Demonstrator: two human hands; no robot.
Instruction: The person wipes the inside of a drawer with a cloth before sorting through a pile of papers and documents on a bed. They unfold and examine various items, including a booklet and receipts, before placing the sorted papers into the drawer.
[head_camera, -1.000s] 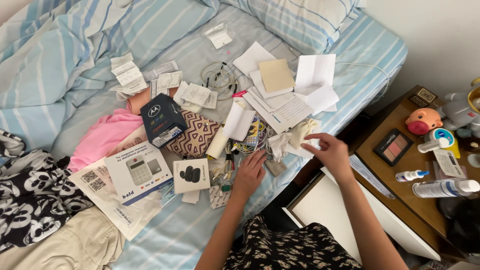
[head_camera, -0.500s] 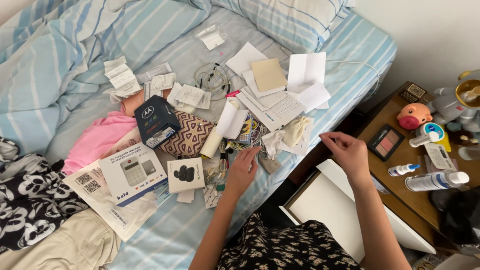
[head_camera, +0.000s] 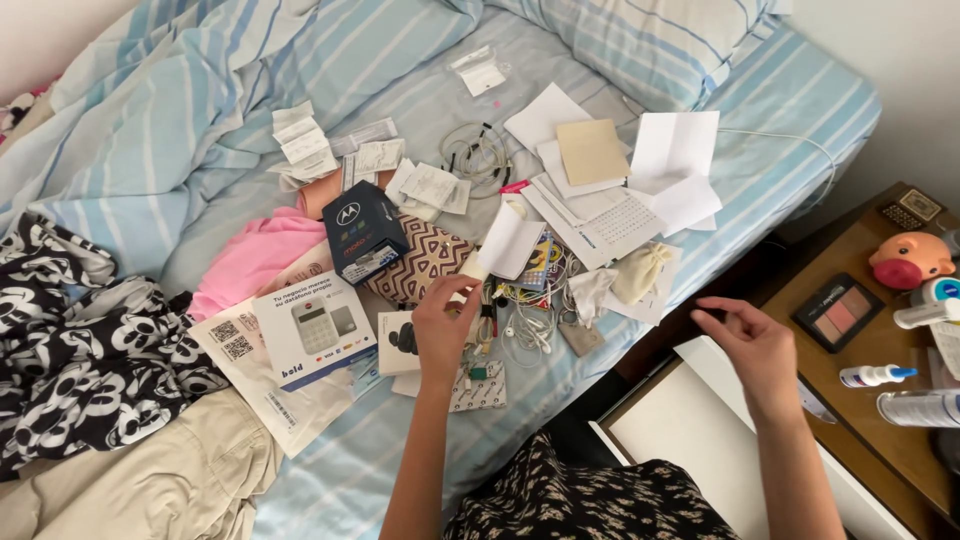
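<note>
My left hand (head_camera: 443, 330) reaches into the clutter on the striped bed (head_camera: 380, 60), fingers closed around the lower end of a cream paper roll (head_camera: 474, 266). The wrist partly covers a white earbud box (head_camera: 392, 338). A tangle of cables and earphones (head_camera: 525, 325) lies just right of this hand, and a brown patterned pouch (head_camera: 425, 258) just above it. My right hand (head_camera: 752, 342) hovers over the gap between bed and nightstand, fingers curled towards the thumb, with nothing visible in it.
A dark blue phone box (head_camera: 363, 232), a white card-reader box (head_camera: 312, 330), loose papers (head_camera: 620, 215), receipts and a small cream cloth bag (head_camera: 640, 272) cover the bed. Clothes (head_camera: 80, 350) lie at left. The wooden nightstand (head_camera: 850, 370) with an open white drawer (head_camera: 690, 420) holds toiletries.
My left hand moved up and left from the cables and closed on the cream roll. My right hand drew back from the papers towards the nightstand. The view shifted left.
</note>
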